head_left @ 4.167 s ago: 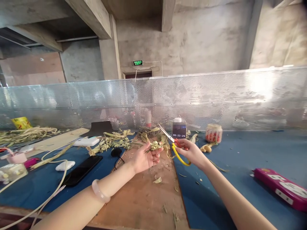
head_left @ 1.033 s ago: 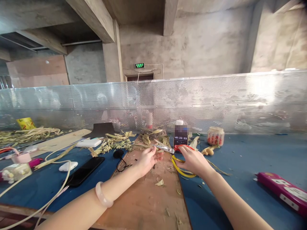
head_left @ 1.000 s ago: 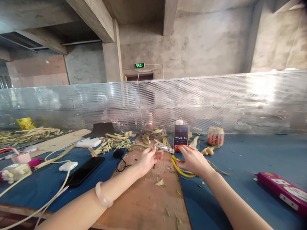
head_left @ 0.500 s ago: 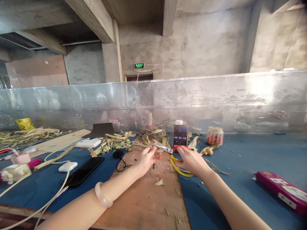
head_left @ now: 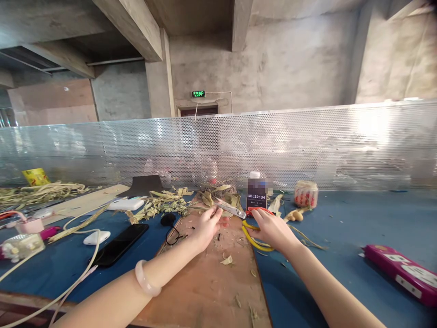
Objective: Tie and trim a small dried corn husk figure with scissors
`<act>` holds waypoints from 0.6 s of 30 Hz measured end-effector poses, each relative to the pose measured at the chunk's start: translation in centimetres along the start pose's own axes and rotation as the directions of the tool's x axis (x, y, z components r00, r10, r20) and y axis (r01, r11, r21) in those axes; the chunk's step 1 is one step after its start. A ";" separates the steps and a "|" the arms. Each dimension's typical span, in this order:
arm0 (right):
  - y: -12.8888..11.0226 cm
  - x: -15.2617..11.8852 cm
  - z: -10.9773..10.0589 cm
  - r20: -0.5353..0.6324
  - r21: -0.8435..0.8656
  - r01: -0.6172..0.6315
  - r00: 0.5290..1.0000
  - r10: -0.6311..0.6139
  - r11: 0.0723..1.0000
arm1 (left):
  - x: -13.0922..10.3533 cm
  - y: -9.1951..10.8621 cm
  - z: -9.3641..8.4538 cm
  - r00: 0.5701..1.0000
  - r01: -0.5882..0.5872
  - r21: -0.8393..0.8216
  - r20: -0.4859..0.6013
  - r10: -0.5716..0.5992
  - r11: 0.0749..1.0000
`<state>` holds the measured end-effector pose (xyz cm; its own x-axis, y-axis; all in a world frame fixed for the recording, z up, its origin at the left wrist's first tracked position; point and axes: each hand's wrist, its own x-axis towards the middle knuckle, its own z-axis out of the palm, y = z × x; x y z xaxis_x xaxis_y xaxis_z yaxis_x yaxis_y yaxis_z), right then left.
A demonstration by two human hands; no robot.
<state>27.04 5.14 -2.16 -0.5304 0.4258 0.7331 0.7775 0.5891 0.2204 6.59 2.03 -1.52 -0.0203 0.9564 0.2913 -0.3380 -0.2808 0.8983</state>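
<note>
My right hand (head_left: 271, 228) grips a pair of scissors (head_left: 231, 210) with red and yellow handles. Their metal blades point left across the wooden board, toward my left hand (head_left: 208, 226). That hand wears a pale bracelet (head_left: 146, 279) on its forearm; its thumb and forefinger are pinched together by the blades, and whatever lies between them is too small to make out. Behind the blades lie dry, curled leaves (head_left: 206, 199) and husks. Leaf scraps (head_left: 226, 260) are strewn over the brown board (head_left: 205, 291) below my hands.
A phone showing a timer (head_left: 256, 200) stands behind the scissors. To its right are a jar (head_left: 306, 194) and brown knobbly pieces (head_left: 295, 215). A magenta case (head_left: 403, 273) lies far right. Leftward are a black phone (head_left: 121, 246), cables, a white box (head_left: 126, 203) and dried plants (head_left: 160, 205).
The lower, yellow handle has moved slightly up toward the red one, and the scissors look a little more closed. Both hands stay nearly in place.
</note>
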 end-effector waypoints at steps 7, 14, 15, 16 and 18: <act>-0.3 0.0 0.3 -0.021 0.036 -0.015 1.000 0.016 0.999 | 0.0 0.2 0.2 0.999 -0.043 0.059 -0.021 0.045 0.997; -1.0 0.0 0.0 0.041 0.062 -0.110 0.993 0.108 0.992 | -0.5 1.1 0.7 0.980 -0.185 0.236 -0.031 0.198 0.954; -1.1 0.1 -0.1 0.032 0.060 -0.111 0.994 0.109 0.992 | -0.5 1.2 0.7 0.977 -0.195 0.239 -0.035 0.210 0.951; -1.2 0.1 -0.1 0.023 0.058 -0.110 0.994 0.109 0.992 | -0.6 1.3 0.8 0.976 -0.197 0.230 -0.041 0.212 0.953; -1.4 0.1 -0.1 0.013 0.056 -0.111 0.994 0.111 0.992 | -0.7 1.4 0.8 0.978 -0.185 0.197 -0.059 0.200 0.963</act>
<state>25.97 4.27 -2.30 -0.4455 0.4971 0.7446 0.8113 0.5758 0.1010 6.93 0.93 -0.21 -0.1430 0.8839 0.4452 -0.1360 -0.4631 0.8758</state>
